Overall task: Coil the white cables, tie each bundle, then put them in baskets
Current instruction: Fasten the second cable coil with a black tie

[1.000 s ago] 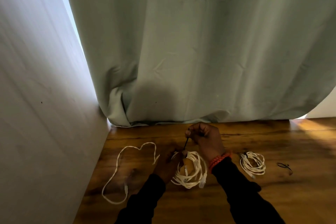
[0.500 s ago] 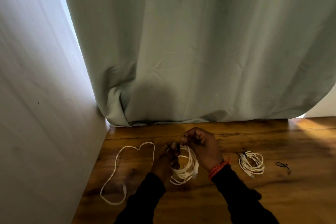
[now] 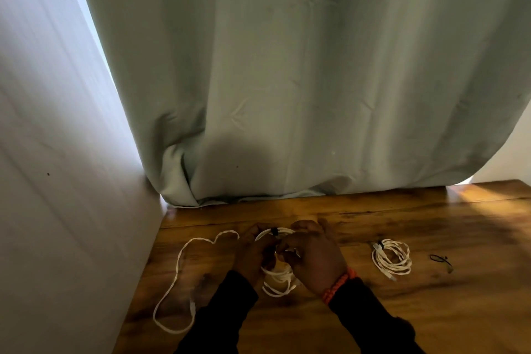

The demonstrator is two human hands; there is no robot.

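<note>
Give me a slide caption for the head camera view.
Both hands, left hand and right hand, tie a coiled white cable on a wooden table.

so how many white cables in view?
3: loose cable at left, coil held in both hands, tied coil at right. No more seen.

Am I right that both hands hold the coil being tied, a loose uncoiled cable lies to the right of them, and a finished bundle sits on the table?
Not quite. The head view shows the loose uncoiled cable lying to the left of the hands, not the right. The rest stands: the left hand and right hand hold the coil, and a finished bundle sits on the table.
</note>
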